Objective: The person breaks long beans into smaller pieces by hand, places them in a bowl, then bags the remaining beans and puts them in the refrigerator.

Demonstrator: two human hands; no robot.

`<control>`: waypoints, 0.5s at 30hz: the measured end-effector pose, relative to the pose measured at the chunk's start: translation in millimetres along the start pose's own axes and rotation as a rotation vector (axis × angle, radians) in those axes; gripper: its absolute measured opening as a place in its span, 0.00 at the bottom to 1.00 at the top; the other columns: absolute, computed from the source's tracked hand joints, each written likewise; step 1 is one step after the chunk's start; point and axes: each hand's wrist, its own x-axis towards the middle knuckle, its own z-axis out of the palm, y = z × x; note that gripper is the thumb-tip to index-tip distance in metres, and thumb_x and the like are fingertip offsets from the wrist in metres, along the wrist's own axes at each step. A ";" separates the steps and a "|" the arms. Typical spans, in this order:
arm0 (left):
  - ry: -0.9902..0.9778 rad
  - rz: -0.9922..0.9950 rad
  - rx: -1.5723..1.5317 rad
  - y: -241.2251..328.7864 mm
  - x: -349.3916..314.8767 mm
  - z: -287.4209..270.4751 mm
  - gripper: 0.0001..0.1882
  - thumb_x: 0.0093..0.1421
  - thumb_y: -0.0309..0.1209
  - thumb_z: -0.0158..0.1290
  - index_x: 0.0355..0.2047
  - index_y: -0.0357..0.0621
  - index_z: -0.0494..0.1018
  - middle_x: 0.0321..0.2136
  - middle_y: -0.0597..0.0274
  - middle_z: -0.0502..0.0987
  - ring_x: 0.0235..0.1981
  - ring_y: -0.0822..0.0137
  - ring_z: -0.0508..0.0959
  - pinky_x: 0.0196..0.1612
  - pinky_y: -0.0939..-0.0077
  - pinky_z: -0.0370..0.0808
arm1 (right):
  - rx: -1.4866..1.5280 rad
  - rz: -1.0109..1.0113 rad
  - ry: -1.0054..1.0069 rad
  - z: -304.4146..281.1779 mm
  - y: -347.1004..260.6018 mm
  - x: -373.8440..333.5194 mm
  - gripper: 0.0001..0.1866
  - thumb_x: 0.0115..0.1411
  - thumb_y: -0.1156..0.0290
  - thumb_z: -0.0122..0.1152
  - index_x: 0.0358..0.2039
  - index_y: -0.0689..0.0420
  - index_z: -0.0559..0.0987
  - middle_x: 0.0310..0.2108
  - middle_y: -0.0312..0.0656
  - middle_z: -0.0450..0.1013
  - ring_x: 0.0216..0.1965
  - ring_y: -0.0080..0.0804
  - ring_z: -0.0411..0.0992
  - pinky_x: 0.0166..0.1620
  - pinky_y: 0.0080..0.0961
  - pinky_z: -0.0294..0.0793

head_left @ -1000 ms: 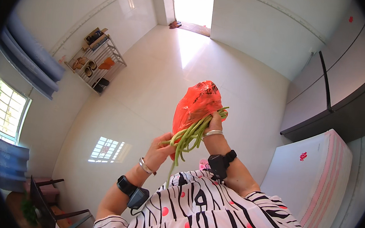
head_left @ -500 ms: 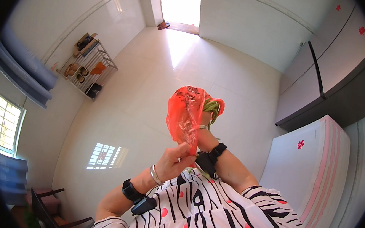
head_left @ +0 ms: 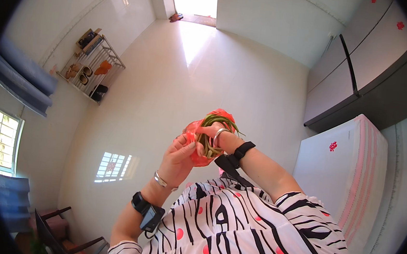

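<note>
A thin red plastic bag [head_left: 202, 162] is held up in front of my chest. Inside its mouth lies a curled bundle of long green beans [head_left: 207, 149], with a few thin ends poking out at the right. My left hand [head_left: 178, 153] pinches the bag's near left edge between thumb and fingers. From the right, my right hand [head_left: 220, 131] reaches into the opening, closed around the beans. Its fingertips are partly hidden among the beans and the red film.
A white chest-like appliance [head_left: 324, 161] with a pink-striped cover stands at my right, beyond it a grey refrigerator [head_left: 334, 75]. A metal shoe rack [head_left: 95, 69] is by the left wall. A dark chair [head_left: 58, 240] is at the lower left. The doorway [head_left: 195, 0] lies far ahead.
The bag has come closer and lower, its mouth now turned up toward me. My right hand has moved from behind the bag to its opening. My left hand has shifted up and left along the edge.
</note>
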 end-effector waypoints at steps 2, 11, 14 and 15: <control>-0.071 -0.047 -0.141 2.7 0.7 4.4 0.18 0.59 0.30 0.44 0.49 0.37 0.60 0.45 0.57 0.69 0.46 0.63 0.70 0.53 0.60 0.64 | -0.047 -0.006 -0.118 -7.4 18.4 24.4 0.20 0.46 0.65 0.63 0.37 0.65 0.72 0.35 0.44 0.73 0.33 0.30 0.73 0.33 0.25 0.74; 0.015 -0.110 -0.268 7.6 -28.5 -16.6 0.14 0.59 0.29 0.45 0.45 0.39 0.62 0.35 0.62 0.69 0.39 0.70 0.70 0.49 0.67 0.67 | -0.043 -0.268 -0.374 -52.3 17.4 -11.4 0.18 0.56 0.64 0.54 0.42 0.63 0.71 0.36 0.42 0.73 0.37 0.26 0.73 0.40 0.21 0.73; 0.023 -0.122 -0.241 23.0 -39.9 -0.2 0.14 0.59 0.28 0.45 0.45 0.39 0.62 0.33 0.64 0.70 0.38 0.73 0.70 0.49 0.68 0.68 | -0.084 -0.285 -0.293 -86.5 50.4 15.5 0.18 0.52 0.64 0.58 0.41 0.61 0.72 0.34 0.41 0.74 0.35 0.25 0.73 0.37 0.22 0.74; 0.023 -0.117 -0.241 22.3 -41.8 -5.5 0.14 0.59 0.28 0.45 0.45 0.39 0.62 0.33 0.64 0.70 0.38 0.73 0.70 0.49 0.68 0.68 | -0.112 -0.263 -0.286 -88.2 63.2 24.5 0.20 0.50 0.62 0.60 0.41 0.61 0.73 0.34 0.41 0.74 0.34 0.25 0.73 0.36 0.23 0.74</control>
